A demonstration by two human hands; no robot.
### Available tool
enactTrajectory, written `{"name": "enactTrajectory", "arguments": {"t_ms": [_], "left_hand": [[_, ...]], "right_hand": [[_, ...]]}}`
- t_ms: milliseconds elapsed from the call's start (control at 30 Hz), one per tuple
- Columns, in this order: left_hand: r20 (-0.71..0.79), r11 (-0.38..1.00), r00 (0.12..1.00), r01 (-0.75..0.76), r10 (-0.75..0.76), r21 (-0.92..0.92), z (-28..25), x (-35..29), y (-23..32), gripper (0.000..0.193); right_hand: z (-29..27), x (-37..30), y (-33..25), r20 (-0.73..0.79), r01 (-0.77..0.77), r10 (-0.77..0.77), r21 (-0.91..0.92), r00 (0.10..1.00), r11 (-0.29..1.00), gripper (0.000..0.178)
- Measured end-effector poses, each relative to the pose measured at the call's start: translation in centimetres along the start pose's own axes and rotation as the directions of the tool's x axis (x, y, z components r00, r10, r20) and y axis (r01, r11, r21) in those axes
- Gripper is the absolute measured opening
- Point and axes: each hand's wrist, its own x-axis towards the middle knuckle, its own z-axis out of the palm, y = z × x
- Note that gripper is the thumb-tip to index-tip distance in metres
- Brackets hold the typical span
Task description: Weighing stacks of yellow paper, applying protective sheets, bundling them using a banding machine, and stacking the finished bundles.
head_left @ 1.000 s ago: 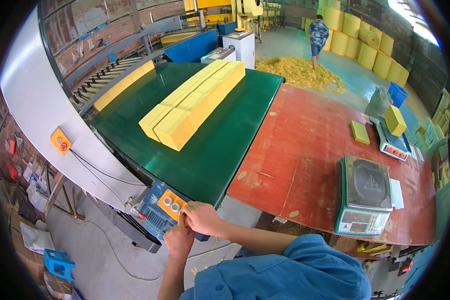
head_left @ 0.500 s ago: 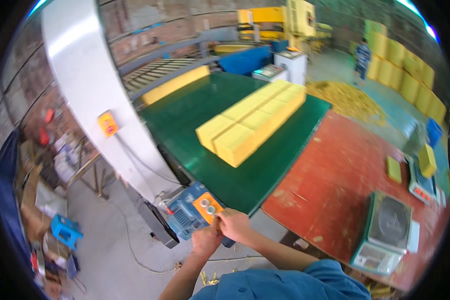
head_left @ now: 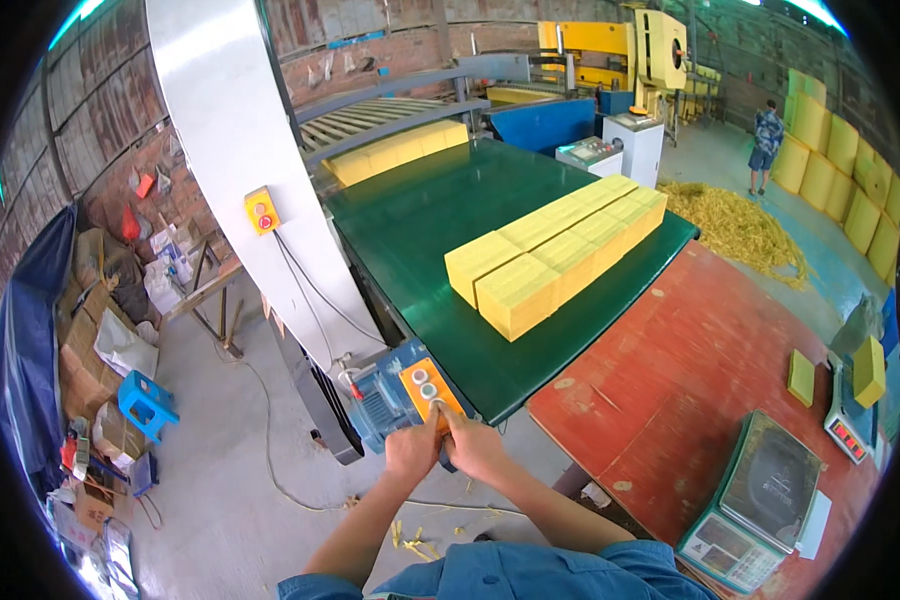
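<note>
Left hand (head_left: 412,450) and right hand (head_left: 475,447) partly hid an orange box (head_left: 436,384); whether fingers (head_left: 454,420) gripped wasn't discernible. Yellow blocks (head_left: 560,255) lay farther.

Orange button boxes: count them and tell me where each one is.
2. One button box on the white column; the other box beside the blue motor, at the left hand and right hand. Others may be hidden.

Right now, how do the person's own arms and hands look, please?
The left hand and the right hand are ungloved. The forearms are bare too, up to blue sleeves that end near the elbows.
</note>
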Motion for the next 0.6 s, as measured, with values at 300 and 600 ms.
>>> {"name": "enactTrajectory", "arguments": {"t_ms": [300, 600], "left_hand": [[0.087, 0.994, 0.993, 0.075, -0.082, 0.084, -0.2, 0.1, 0.9, 0.061], [0.090, 0.991, 0.990, 0.103, -0.110, 0.087, 1.0, 0.2, -0.3, 0.063]], "right_hand": [[1.9, -10.0, 0.9, 0.059, 0.083, -0.096, 0.192, 0.994, 0.978, 0.039], [8.1, -25.3, 10.9, 0.577, -0.276, 0.173, 0.094, 0.798, 0.957, 0.036]]}}
